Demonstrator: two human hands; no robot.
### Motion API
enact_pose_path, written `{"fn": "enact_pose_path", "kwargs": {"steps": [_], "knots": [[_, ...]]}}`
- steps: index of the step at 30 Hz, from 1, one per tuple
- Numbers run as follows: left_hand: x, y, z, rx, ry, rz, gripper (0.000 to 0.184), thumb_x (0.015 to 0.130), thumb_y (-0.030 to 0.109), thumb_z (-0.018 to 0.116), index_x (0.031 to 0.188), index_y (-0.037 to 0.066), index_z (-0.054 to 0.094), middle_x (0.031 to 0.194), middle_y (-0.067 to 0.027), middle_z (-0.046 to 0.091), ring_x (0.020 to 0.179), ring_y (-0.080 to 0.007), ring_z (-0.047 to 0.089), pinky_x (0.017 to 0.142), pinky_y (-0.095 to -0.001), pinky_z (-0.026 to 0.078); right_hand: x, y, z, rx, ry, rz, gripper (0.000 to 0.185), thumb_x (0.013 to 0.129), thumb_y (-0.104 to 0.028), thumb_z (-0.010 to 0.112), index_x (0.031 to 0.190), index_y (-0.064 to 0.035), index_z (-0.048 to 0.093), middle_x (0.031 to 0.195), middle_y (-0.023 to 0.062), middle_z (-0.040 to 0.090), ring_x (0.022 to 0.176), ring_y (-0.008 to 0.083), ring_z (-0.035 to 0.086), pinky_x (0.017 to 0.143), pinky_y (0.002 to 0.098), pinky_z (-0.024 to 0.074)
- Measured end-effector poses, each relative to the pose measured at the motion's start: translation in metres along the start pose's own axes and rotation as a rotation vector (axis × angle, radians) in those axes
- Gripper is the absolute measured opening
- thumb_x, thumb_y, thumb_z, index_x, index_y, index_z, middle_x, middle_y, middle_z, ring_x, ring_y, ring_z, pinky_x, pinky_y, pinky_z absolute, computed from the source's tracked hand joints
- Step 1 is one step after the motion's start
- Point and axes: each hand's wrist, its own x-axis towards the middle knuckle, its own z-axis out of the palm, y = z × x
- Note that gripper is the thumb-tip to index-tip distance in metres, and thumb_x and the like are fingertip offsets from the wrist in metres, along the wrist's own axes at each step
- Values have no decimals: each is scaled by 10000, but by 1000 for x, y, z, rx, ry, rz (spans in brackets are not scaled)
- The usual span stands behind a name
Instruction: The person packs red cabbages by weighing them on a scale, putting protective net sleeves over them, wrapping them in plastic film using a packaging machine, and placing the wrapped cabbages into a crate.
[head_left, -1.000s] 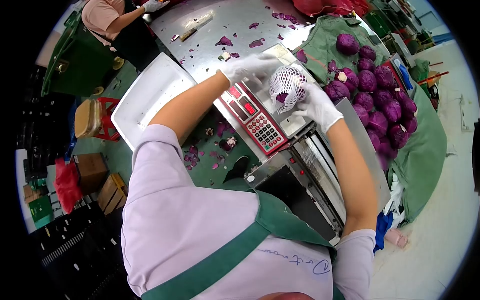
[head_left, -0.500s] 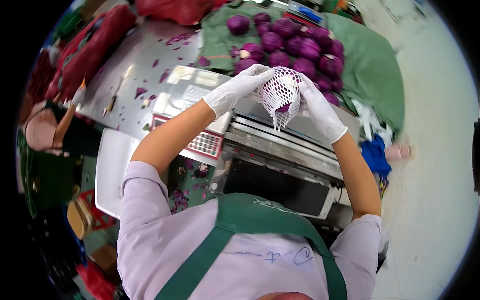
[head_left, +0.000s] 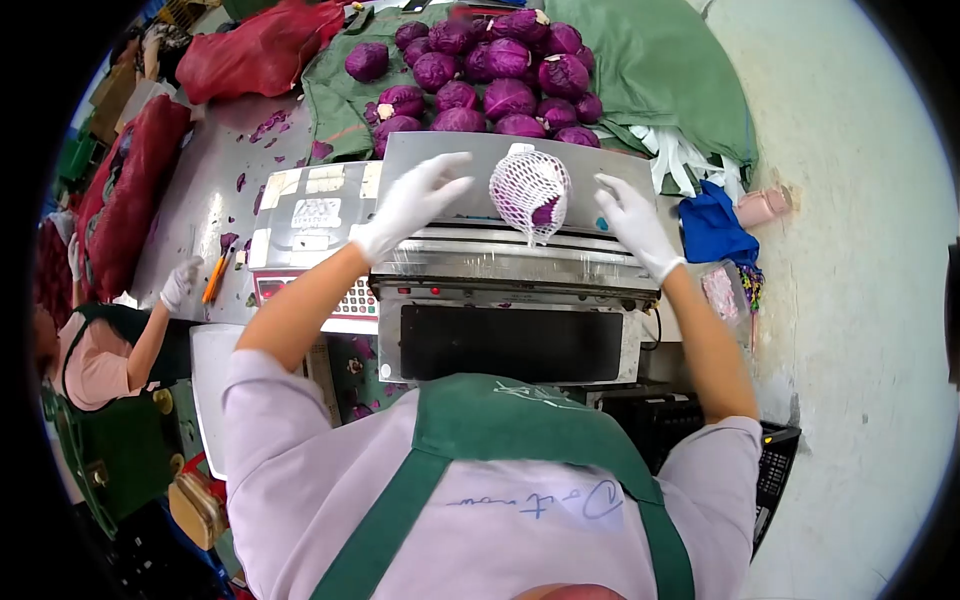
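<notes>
A purple cabbage [head_left: 545,212] in a white foam net sleeve [head_left: 522,190] rests on the flat metal top of a wrapping machine [head_left: 600,170]. My left hand [head_left: 418,200], in a white glove, is left of the cabbage with thumb and fingers apart and nothing in it. On the other side my right hand [head_left: 637,228], also gloved, is open and holds nothing. Neither hand touches the cabbage. The net's loose end hangs towards me, near the machine's front bar.
Behind the machine, several bare purple cabbages [head_left: 508,98] are piled on green cloth [head_left: 650,70]. A scale [head_left: 315,215] stands at left, a blue cloth [head_left: 715,228] and pink cup [head_left: 762,205] at right. Another person's gloved hand [head_left: 180,283] is near an orange-handled knife [head_left: 213,278].
Both hands have let go of the netted cabbage and moved apart. It was held up between them before and now sits on the machine. The view has shifted.
</notes>
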Motion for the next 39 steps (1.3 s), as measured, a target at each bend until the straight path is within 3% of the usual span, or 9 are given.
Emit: {"fn": "enact_pose_path", "kwargs": {"steps": [6, 12, 17, 22, 25, 28, 34, 36, 39], "knots": [[-72, -25, -75, 1061, 9, 338, 286, 840, 207, 638, 1116, 133, 637, 740, -113, 626, 657, -294, 636, 594, -423, 515, -47, 19, -75, -841, -105, -525, 460, 800, -171, 642, 1252, -142, 558, 1049, 122, 602, 877, 303, 604, 723, 397, 484], [-62, -39, -61, 1002, -308, 613, 484, 765, 185, 647, 1233, 143, 530, 1061, -112, 556, 841, -278, 645, 653, -387, 548, -44, 30, -56, -1073, -318, -767, 610, 720, -280, 697, 1304, -292, 519, 930, 51, 578, 722, 274, 593, 626, 410, 482], [-40, -6, -22, 1032, -401, 910, 632, 754, 142, 612, 1352, 238, 434, 1029, -161, 510, 713, -319, 621, 549, -434, 523, -28, 19, -15, -919, -426, -855, 126, 811, -244, 617, 922, -184, 618, 785, 88, 589, 690, 296, 622, 559, 424, 500], [-44, -37, 19, 438, 6, 672, 255, 897, 266, 581, 1034, 53, 606, 950, -124, 658, 704, -290, 666, 649, -397, 520, -46, -1, -13, 3, -459, -318, 40, 883, -6, 548, 852, -1, 524, 843, 107, 658, 645, 213, 667, 578, 326, 530], [-78, 29, -1, -384, -215, -209, 192, 999, 189, 449, 1078, 42, 544, 1127, -54, 639, 705, -160, 694, 678, -300, 531, -55, -21, -48, 299, -523, 49, 77, 906, -11, 527, 857, -13, 468, 848, 147, 671, 621, 192, 664, 567, 281, 535], [-70, 61, -17, -642, -39, 217, 177, 999, 187, 458, 1075, 51, 543, 1077, -56, 671, 924, -165, 683, 801, -288, 534, -44, -38, -84, 463, -309, -150, 99, 927, -59, 514, 901, -46, 419, 772, 147, 647, 567, 207, 645, 528, 288, 542], [12, 64, -5, 225, 96, 608, 1118, 638, 241, 838, 1514, 132, 151, 1478, -233, 298, 1365, -343, 344, 1113, -414, 320, 52, -6, -58, -369, 89, -750, 392, 878, 8, 535, 1265, 10, 471, 1216, 196, 577, 1135, 262, 568, 924, 337, 459], [28, 45, 17, 530, -128, 498, 1216, 541, 304, 882, 1511, 133, 169, 1468, -261, 288, 1376, -400, 287, 1121, -429, 297, 61, 4, -25, -632, -92, -848, 786, 721, 70, 612, 1443, -52, 330, 1298, 245, 490, 1120, 422, 519, 889, 410, 473], [40, 29, 38, 275, -263, 497, 1156, 550, 427, 852, 1493, 181, 231, 1422, -268, 344, 1270, -437, 423, 1072, -451, 363, 59, 4, 14, -378, -344, -584, 881, 756, -49, 703, 1486, -46, 210, 1406, 222, 410, 1210, 311, 522, 991, 378, 428]]}}
